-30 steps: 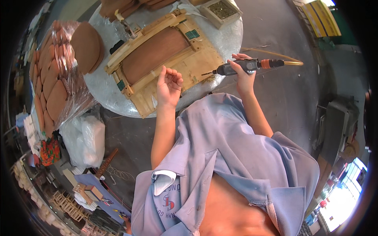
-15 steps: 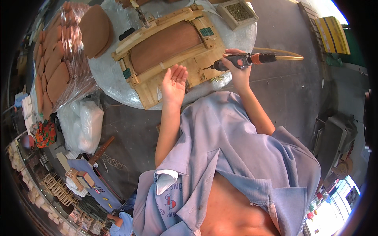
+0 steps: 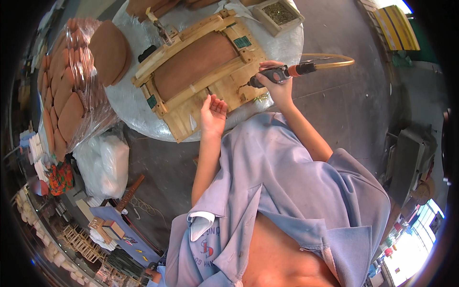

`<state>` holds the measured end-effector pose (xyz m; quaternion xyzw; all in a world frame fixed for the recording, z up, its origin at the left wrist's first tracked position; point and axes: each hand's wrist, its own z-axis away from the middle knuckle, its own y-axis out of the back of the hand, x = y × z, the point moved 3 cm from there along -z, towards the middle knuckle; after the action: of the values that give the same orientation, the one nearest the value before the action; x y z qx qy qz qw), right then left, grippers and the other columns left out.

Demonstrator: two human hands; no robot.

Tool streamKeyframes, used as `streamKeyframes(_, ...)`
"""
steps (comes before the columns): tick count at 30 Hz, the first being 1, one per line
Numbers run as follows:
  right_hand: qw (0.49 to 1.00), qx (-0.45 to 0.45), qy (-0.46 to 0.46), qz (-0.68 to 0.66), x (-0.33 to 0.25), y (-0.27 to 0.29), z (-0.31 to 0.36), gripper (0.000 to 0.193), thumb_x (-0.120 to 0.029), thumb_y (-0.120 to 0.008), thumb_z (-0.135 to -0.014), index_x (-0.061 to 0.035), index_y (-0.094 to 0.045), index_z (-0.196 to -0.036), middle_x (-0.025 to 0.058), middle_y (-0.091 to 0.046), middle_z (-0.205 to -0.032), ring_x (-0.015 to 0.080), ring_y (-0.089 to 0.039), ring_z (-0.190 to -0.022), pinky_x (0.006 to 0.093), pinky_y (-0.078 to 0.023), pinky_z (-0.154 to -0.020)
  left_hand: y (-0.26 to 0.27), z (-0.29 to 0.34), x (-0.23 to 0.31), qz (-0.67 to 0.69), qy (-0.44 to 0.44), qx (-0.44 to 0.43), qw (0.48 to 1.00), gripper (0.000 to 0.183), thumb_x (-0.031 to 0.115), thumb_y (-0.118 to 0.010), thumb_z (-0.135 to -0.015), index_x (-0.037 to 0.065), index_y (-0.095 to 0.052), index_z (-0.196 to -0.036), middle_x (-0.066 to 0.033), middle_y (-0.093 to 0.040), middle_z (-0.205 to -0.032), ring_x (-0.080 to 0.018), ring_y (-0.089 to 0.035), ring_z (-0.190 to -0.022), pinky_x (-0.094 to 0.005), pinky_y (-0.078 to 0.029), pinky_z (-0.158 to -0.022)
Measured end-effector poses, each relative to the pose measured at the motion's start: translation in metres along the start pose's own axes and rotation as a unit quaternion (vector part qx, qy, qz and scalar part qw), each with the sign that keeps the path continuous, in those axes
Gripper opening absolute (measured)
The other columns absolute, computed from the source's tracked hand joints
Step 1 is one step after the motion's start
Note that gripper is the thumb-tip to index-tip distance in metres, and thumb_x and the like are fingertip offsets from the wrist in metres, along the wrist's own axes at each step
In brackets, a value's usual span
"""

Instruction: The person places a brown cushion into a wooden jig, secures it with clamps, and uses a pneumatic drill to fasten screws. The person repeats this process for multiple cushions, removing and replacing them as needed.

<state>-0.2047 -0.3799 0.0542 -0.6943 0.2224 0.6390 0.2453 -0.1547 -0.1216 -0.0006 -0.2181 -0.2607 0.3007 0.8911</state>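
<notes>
My right hand (image 3: 281, 88) is wrapped round an air screwdriver (image 3: 275, 75), whose bit points left over the near right part of a wooden jig (image 3: 174, 125). Palm up and fingers loosely curled, my left hand (image 3: 213, 116) hovers at the jig's near edge; whether small pieces lie in the palm is too small to tell. A brown upholstered panel (image 3: 195, 64) lies inside the jig's frame. At the far side stands a metal toggle clamp (image 3: 165, 36). Loose brass-coloured screws (image 3: 261, 97) lie by the jig's near right edge.
The jig rests on a round, plastic-covered table (image 3: 122, 103). A wooden box (image 3: 288, 27) of small fasteners stands at the back right. An air hose (image 3: 351, 62) runs from the driver. Wrapped brown cushions (image 3: 69, 95) are stacked left, above a white plastic bag (image 3: 105, 160).
The fingers of my left hand have curled in from a flatter palm. My right hand still holds the screwdriver, slightly further left in view. The whole view has shifted a little.
</notes>
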Motion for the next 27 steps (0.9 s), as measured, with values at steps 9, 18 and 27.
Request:
streamKeyframes(9, 0.999, 0.021, 0.001, -0.033, -0.018, 0.006, 0.000, 0.038, 0.002, -0.086, -0.087, -0.0002, -0.069, -0.120, 0.0098, -0.075, -0.116, 0.0174, -0.073, -0.108, 0.0345, -0.059, -0.098, 0.017, -0.023, -0.013, -0.067, 0.003, 0.002, 0.998, 0.026, 0.025, -0.068, -0.108, 0.002, -0.072, -0.118, -0.0083, -0.069, -0.104, -0.0242, -0.070, -0.105, -0.0389, -0.065, -0.098)
streamKeyframes(18, 0.989, 0.035, -0.019, -0.144, -0.048, 0.009, 0.004, 0.041, 0.005, -0.081, -0.090, 0.0002, -0.061, -0.126, 0.0155, -0.072, -0.126, 0.0278, -0.075, -0.117, 0.0429, -0.060, -0.103, -0.023, -0.035, -0.031, -0.109, 0.077, -0.046, 0.990, 0.045, 0.041, -0.063, -0.111, -0.002, -0.068, -0.123, -0.0097, -0.075, -0.106, -0.0246, -0.074, -0.104, -0.0393, -0.064, -0.102)
streamKeyframes(27, 0.985, 0.039, -0.028, -0.167, -0.048, 0.019, 0.011, 0.043, 0.005, -0.080, -0.089, 0.0004, -0.061, -0.127, 0.0168, -0.073, -0.127, 0.0303, -0.075, -0.117, 0.0440, -0.061, -0.102, -0.016, -0.050, -0.035, -0.053, 0.081, -0.055, 0.994, 0.028, 0.030, -0.072, -0.107, 0.002, -0.073, -0.107, -0.0061, -0.079, -0.104, -0.0176, -0.077, -0.097, -0.0320, -0.069, -0.090)
